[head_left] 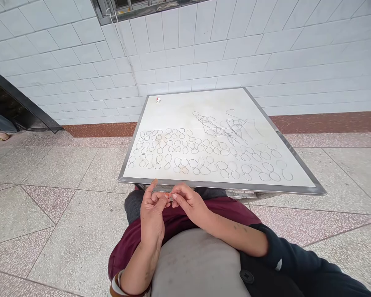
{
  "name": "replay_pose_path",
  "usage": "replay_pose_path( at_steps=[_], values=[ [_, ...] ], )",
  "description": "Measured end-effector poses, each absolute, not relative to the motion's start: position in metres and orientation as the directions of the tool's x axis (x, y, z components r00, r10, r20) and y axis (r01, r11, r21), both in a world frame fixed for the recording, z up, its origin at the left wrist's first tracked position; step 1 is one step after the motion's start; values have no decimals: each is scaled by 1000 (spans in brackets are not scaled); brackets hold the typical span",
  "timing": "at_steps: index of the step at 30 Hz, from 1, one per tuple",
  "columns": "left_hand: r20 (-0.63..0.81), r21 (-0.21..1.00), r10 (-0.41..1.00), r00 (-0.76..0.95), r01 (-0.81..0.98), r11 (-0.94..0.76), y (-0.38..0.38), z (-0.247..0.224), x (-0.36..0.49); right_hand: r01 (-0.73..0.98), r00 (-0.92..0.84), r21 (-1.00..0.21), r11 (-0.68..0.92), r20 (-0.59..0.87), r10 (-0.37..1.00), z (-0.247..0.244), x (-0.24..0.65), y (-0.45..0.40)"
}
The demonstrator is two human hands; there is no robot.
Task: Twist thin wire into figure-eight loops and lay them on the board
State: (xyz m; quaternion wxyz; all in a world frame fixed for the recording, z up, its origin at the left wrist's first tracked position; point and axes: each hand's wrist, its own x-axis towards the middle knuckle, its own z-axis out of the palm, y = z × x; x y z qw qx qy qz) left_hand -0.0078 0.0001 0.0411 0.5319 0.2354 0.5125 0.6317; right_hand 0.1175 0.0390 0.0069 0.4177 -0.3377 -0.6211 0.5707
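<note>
Close to my lap, just off the near edge of the white-topped table (200, 178), my two hands meet fingertip to fingertip. Thumb and finger of my left hand (153, 212) pinch a small orange-red piece (169, 196), while its index finger points up toward the table's rim. My right hand (190, 202) is closed in a pinch at the same spot; what lies between its fingertips is too small to make out. Rows of thin dark figure-eight loops (182, 165), wire-like, cover the near half of the tabletop. A tangled pile of similar thin strands (224, 127) lies behind them.
A small white and red object (158, 100) sits at the table's far left corner. Grey metal edging (284, 140) frames the table, which stands against a white tiled wall (179, 57). A sandal (1, 135) is on the speckled floor at far left, by a dark doorway.
</note>
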Motion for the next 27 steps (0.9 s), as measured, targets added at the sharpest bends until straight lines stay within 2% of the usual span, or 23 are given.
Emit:
replay_pose_path(
  at_steps=[5, 10, 12, 15, 17, 19, 23, 27],
  values=[
    [-245, 901, 924, -295, -422, 104, 0, 39, -10, 156, -452, -907, 391, 286, 845, 4, 123, 41],
    [-257, 899, 929, -267, -420, 128, -2, 35, -13, 208, -509, -863, 461, 307, 804, 4, 127, 45],
    [-247, 906, 933, -260, -404, 127, -3, 34, -13, 182, -494, -898, 400, 268, 827, 6, 127, 45],
    [-210, 920, 936, -283, -381, 91, -5, 35, -10, 50, -475, -994, 93, 58, 878, 9, 124, 44],
    [-204, 922, 934, -294, -377, 83, -6, 35, -8, -81, -492, -986, -143, -85, 866, 12, 121, 43],
    [-212, 918, 932, -293, -388, 87, -6, 35, -6, -178, -514, -941, -287, -160, 842, 15, 120, 41],
    [-216, 900, 940, -264, -426, 87, -7, 32, -5, -230, -527, -917, -326, -165, 834, 17, 120, 42],
    [-250, 880, 943, -218, -458, 127, -10, 31, -6, -124, -559, -963, -240, -132, 819, 16, 125, 47]
  ],
)
